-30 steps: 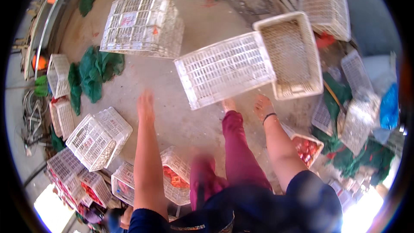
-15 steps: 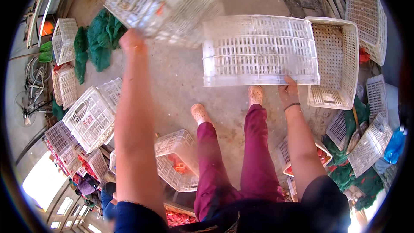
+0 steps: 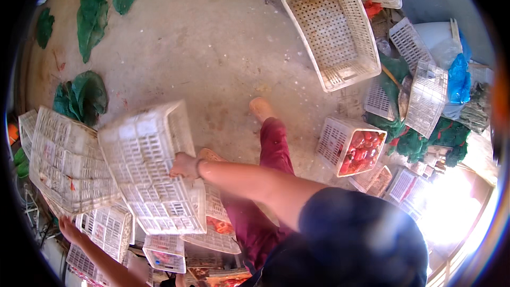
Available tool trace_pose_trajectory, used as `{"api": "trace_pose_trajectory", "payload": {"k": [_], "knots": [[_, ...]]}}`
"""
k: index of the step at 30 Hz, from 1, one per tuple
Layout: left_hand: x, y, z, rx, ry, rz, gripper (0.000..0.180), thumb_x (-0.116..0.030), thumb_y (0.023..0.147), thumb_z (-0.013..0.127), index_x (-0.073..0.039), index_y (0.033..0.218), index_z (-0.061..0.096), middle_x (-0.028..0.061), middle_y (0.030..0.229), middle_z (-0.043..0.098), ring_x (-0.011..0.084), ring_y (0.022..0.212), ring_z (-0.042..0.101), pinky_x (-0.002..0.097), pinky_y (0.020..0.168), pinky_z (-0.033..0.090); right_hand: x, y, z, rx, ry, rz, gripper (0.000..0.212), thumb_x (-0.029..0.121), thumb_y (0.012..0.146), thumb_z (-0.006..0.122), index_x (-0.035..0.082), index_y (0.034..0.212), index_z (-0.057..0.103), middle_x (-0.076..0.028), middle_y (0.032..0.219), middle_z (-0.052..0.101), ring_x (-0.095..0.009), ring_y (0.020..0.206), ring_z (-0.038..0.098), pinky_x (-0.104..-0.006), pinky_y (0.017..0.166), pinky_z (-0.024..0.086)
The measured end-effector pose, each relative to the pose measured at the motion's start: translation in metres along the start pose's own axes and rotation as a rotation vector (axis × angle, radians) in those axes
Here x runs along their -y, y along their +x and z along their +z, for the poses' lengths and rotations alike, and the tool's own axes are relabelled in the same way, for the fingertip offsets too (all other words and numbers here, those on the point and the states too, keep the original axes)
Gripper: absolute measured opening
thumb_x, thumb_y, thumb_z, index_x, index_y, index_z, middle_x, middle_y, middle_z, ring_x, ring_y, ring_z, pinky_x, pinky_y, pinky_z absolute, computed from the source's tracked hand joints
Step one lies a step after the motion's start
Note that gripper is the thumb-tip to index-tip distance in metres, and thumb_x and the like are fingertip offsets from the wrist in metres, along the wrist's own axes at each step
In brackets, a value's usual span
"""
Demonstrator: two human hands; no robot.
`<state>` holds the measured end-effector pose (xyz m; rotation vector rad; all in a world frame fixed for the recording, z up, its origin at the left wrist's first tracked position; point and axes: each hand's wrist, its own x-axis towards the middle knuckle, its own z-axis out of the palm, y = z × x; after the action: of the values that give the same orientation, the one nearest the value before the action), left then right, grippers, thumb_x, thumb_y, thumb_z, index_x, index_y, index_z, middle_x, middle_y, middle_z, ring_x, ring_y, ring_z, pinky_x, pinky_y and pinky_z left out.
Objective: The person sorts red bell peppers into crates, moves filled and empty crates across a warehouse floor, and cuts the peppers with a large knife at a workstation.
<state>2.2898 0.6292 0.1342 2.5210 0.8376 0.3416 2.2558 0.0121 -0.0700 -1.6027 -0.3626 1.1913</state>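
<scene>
With our right hand (image 3: 185, 166) we grip the side edge of a white crate (image 3: 151, 174), which hangs just left of that hand. Our left hand (image 3: 70, 229) is at the lower edge of a second crate (image 3: 71, 163), just beyond it; we cannot tell how its fingers close. Well ahead and right of our right hand sits an open crate (image 3: 330, 24); nearer, to its right, a loaded crate (image 3: 330, 141) holds red things (image 3: 364, 152)

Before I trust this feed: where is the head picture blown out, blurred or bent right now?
Head view, lower right: glare beside the dark sleeve; head view, left: the white crate at the right hand looks slightly smeared; head view, rim: fisheye bending, black corners.
</scene>
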Motion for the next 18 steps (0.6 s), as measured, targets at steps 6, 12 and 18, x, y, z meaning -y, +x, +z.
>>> {"api": "trace_pose_trajectory", "payload": {"k": [6, 12, 18], "knots": [[-0.194, -0.176, 0.057, -0.061, 0.239, 0.479, 0.044, -0.001, 0.092, 0.041, -0.007, 0.136, 0.045, 0.0154, 0.128, 0.057, 0.0249, 0.112, 0.059, 0.0335, 0.095, 0.047, 0.04, -0.033, -0.062, -0.573, 0.48, -0.107, 0.07, 0.014, 0.075, 0.062, 0.002, 0.14, 0.037, -0.022, 0.12, 0.059, -0.031, 0.113, 0.057, -0.0376, 0.095, 0.043], [-0.384, -0.442, 0.198, 0.874, 0.253, 0.347, 0.046, 0.009, 0.08, 0.045, -0.003, 0.123, 0.055, 0.0182, 0.135, 0.049, 0.032, 0.13, 0.042, 0.0419, 0.108, 0.033, -0.202, -0.255, -0.173, -1.631, 1.341, 0.127, 0.042, 0.033, 0.094, 0.043, 0.002, 0.122, 0.05, -0.019, 0.114, 0.058, -0.029, 0.103, 0.055, -0.0421, 0.095, 0.04], [-0.421, -0.554, 0.204, 1.17, 0.154, 0.2, 0.032, 0.004, 0.08, 0.05, -0.001, 0.108, 0.062, 0.0156, 0.106, 0.065, 0.0293, 0.101, 0.063, 0.0375, 0.089, 0.049, -0.44, -0.496, -0.296, -1.381, -0.228, 0.779, 0.036, 0.029, 0.093, 0.044, 0.005, 0.117, 0.057, -0.012, 0.114, 0.059, -0.025, 0.104, 0.054, -0.0406, 0.095, 0.04]]}}
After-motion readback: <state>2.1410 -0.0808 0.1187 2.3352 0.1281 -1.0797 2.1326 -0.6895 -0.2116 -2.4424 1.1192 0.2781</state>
